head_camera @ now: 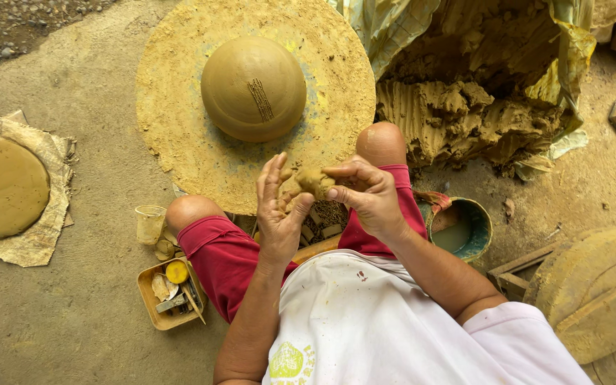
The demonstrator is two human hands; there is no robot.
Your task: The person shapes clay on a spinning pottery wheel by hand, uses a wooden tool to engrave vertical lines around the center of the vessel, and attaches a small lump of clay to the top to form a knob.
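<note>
Both my hands work a small lump of brown clay (pixel 314 180) held above my lap. My left hand (pixel 277 208) cups it from the left with fingers spread upward. My right hand (pixel 366 196) pinches it from the right with thumb and fingertips. Just beyond the hands lies a round clay-coated wheel (pixel 180 107), and on its middle sits a smooth clay dome (pixel 253 88) with a scratched patch of lines. My bare knees flank the near rim of the wheel.
A big heap of raw clay (pixel 465 114) in plastic sheeting lies at the right. A teal water bucket (pixel 480 229) stands by my right knee. A small tray of tools (pixel 152 305) and a plastic cup (pixel 149 222) sit left. A flat clay disc (pixel 3 187) rests on cloth, far left.
</note>
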